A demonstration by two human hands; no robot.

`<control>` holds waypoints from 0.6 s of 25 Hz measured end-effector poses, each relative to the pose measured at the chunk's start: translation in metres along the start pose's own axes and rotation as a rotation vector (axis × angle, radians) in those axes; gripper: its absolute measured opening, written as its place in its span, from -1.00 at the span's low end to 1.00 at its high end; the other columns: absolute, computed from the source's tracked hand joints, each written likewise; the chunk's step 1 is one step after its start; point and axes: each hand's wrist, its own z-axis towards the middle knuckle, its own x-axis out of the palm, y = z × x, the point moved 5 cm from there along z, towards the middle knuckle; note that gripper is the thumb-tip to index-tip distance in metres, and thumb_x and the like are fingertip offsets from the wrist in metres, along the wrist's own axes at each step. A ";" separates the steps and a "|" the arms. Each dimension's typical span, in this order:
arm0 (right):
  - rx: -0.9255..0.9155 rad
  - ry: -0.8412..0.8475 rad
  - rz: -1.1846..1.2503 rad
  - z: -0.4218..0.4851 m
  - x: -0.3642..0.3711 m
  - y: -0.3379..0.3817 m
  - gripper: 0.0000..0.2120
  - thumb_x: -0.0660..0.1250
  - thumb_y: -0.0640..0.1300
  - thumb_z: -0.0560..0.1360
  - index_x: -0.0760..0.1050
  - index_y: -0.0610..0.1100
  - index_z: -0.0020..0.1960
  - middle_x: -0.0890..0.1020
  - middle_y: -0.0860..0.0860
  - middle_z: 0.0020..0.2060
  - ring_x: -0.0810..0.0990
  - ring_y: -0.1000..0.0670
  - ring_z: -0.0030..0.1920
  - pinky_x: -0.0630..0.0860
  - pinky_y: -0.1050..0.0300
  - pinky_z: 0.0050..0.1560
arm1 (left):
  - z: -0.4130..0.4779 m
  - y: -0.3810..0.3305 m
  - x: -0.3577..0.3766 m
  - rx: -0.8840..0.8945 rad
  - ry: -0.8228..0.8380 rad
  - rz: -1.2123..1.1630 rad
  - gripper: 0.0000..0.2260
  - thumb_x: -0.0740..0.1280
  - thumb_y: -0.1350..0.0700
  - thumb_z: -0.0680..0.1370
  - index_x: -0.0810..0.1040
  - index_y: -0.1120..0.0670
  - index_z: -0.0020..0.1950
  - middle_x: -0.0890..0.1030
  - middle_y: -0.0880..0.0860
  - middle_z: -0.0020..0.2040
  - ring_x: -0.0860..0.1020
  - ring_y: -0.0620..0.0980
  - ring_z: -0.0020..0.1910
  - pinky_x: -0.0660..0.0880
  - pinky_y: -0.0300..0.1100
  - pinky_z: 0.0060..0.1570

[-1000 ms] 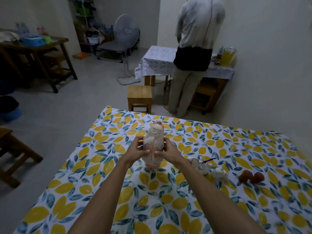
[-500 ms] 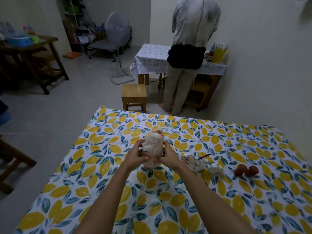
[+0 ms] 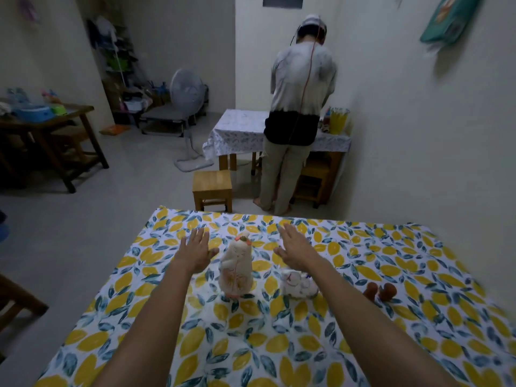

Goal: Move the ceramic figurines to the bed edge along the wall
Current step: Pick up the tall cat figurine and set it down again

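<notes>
A tall white ceramic figurine [image 3: 236, 268] with orange markings stands upright on the lemon-print bed sheet [image 3: 279, 344]. My left hand [image 3: 195, 251] hovers open just left of it and my right hand [image 3: 296, 248] open just right of it; neither touches it. A smaller white figurine [image 3: 297, 284] lies under my right forearm, partly hidden. Two small brown figurines [image 3: 380, 291] sit farther right on the sheet. The wall [image 3: 432, 163] runs along the bed's right side.
Beyond the bed's far edge stands a small wooden stool [image 3: 212, 188]. A person [image 3: 296, 121] stands with their back to me at a cloth-covered table [image 3: 237, 129]. A floor fan [image 3: 186, 113] and a dark wooden table [image 3: 55, 135] stand at the left.
Both hands have let go of the tall figurine, which now stands on the sheet. My hands have opened and spread apart to either side. The camera has tilted up.
</notes>
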 end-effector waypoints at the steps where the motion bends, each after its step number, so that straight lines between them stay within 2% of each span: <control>1: 0.005 -0.035 -0.064 -0.008 -0.027 -0.011 -0.36 0.05 0.05 0.66 -0.15 -0.20 0.58 -0.17 -0.12 0.59 -0.17 -0.11 0.59 -0.07 -0.09 0.57 | -0.004 -0.011 -0.024 0.007 -0.032 0.043 -0.40 -0.03 -0.11 0.65 -0.11 0.17 0.58 -0.14 0.13 0.61 -0.17 0.10 0.60 -0.11 0.13 0.58; 6: 0.084 -0.196 -0.203 -0.067 -0.154 -0.073 -0.34 0.03 0.07 0.66 -0.16 -0.25 0.57 -0.15 -0.16 0.59 -0.16 -0.14 0.59 -0.08 -0.12 0.55 | -0.028 -0.105 -0.128 0.113 -0.197 0.147 -0.41 -0.02 -0.11 0.65 -0.02 0.24 0.56 -0.04 0.17 0.61 -0.09 0.14 0.60 -0.03 0.15 0.56; 9: 0.128 -0.298 -0.216 -0.113 -0.211 -0.114 -0.34 0.04 0.07 0.66 -0.13 -0.27 0.57 -0.11 -0.17 0.59 -0.12 -0.14 0.59 -0.03 -0.12 0.55 | -0.046 -0.169 -0.157 0.166 -0.265 0.137 -0.40 -0.01 -0.11 0.64 0.04 0.26 0.55 0.03 0.20 0.59 -0.03 0.16 0.59 -0.01 0.15 0.56; 11: 0.184 -0.310 -0.229 -0.144 -0.230 -0.147 -0.34 0.03 0.08 0.66 -0.12 -0.27 0.57 -0.09 -0.18 0.59 -0.11 -0.14 0.59 -0.01 -0.12 0.55 | -0.060 -0.213 -0.162 0.205 -0.272 0.147 -0.40 -0.01 -0.12 0.64 0.06 0.26 0.54 0.08 0.21 0.58 0.01 0.17 0.58 0.04 0.14 0.55; 13: 0.239 -0.314 -0.215 -0.171 -0.234 -0.189 -0.33 0.03 0.10 0.65 -0.12 -0.26 0.57 -0.08 -0.17 0.59 -0.10 -0.14 0.59 0.00 -0.12 0.55 | -0.072 -0.262 -0.151 0.249 -0.232 0.143 -0.41 -0.03 -0.12 0.65 0.03 0.24 0.55 0.04 0.18 0.60 -0.02 0.14 0.59 0.03 0.13 0.55; 15: 0.249 -0.272 -0.196 -0.179 -0.222 -0.206 -0.33 0.04 0.11 0.65 -0.12 -0.26 0.56 -0.07 -0.17 0.59 -0.09 -0.14 0.59 0.01 -0.12 0.55 | -0.080 -0.281 -0.134 0.263 -0.201 0.138 -0.40 -0.04 -0.13 0.65 0.00 0.23 0.56 -0.01 0.16 0.61 -0.06 0.12 0.60 0.01 0.13 0.56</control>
